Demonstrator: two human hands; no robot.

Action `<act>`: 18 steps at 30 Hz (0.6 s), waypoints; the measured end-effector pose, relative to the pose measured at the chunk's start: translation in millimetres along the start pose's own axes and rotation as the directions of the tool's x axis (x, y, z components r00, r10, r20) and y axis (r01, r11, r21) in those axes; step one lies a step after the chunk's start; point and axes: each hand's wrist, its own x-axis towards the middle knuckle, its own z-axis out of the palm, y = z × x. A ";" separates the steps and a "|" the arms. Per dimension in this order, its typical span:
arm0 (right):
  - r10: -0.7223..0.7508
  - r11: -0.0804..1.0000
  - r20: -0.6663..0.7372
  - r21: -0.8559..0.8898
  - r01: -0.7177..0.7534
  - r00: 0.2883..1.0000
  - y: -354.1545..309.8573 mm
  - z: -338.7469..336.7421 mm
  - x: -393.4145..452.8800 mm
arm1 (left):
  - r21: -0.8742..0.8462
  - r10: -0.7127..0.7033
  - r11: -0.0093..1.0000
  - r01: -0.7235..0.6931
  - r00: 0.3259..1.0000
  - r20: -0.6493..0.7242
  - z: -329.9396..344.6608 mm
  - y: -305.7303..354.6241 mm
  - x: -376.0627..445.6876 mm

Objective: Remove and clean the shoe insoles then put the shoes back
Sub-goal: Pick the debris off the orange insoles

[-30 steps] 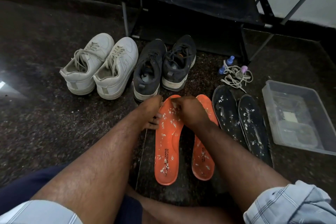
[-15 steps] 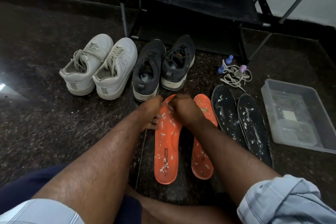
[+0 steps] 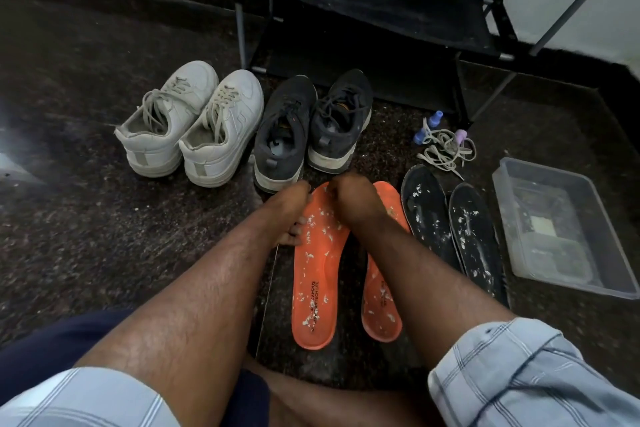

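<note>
Two orange insoles lie side by side on the dark floor, both flecked with white bits: the left one [image 3: 315, 270] and the right one [image 3: 381, 305]. My left hand [image 3: 289, 210] curls its fingers round the left edge of the left insole near its toe. Over that same toe end, my right hand [image 3: 353, 199] is bunched knuckles-up, and what its fingers hold is hidden. Two black insoles [image 3: 424, 215] [image 3: 474, 239], also flecked white, lie to the right. Behind stand a pair of white sneakers [image 3: 194, 128] and a pair of dark grey shoes [image 3: 311, 128].
A black shoe rack [image 3: 363, 0] stands against the wall behind the shoes. Loose pale laces [image 3: 445, 147] and small blue and purple bottles [image 3: 433, 118] lie at its right foot. A clear plastic tub [image 3: 540, 168] sits at the far right. My bare legs fill the foreground.
Both hands have crept slightly further toward the toe end of the left orange insole. The insoles and shoes have not moved.
</note>
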 end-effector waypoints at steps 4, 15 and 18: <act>-0.117 0.989 0.060 0.101 0.111 0.991 -11.0 -0.5 -10.5 | 0.004 0.006 1.000 -0.006 1.000 0.000 0.4 0.9 -0.5; -0.026 0.985 -0.009 0.173 0.027 1.000 -2.7 2.6 1.1 | 0.000 0.004 1.000 -0.004 1.000 0.019 0.1 0.4 1.4; 0.093 0.992 -0.020 0.086 -0.091 0.995 7.9 2.6 7.6 | -0.011 -0.003 1.000 0.003 1.000 0.020 -1.9 -0.2 0.1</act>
